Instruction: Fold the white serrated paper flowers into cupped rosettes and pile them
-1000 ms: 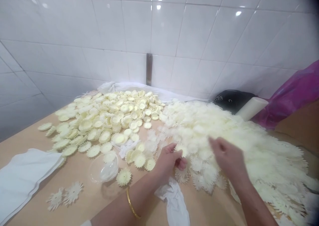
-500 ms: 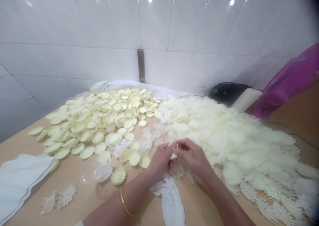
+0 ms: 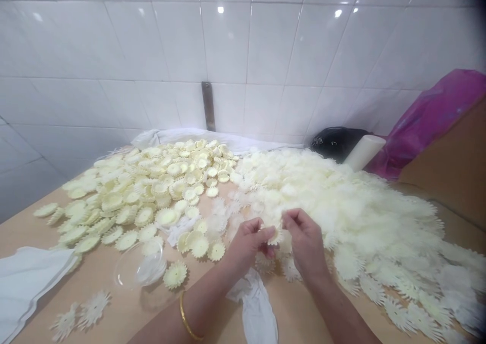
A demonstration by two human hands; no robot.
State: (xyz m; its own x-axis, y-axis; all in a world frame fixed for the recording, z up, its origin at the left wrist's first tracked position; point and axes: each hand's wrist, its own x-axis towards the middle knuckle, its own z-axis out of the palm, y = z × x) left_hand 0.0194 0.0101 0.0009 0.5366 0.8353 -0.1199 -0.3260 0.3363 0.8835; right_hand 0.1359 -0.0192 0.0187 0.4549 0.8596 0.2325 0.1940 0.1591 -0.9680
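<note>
left hand (image 3: pixel 245 240): clamped on flower (image 3: pixel 277 237)
right hand (image 3: pixel 307 238): beside flower, cannot tell if gripping
flower: likely mid-handling; calls for steady pinch

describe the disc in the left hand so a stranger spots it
On the tan table, by the whitish heap, find the left hand, gold bangle on its forearm. Its thumb and fingers pinch a pale toothed disc. That one is held; its neighbours lie loose.
</note>
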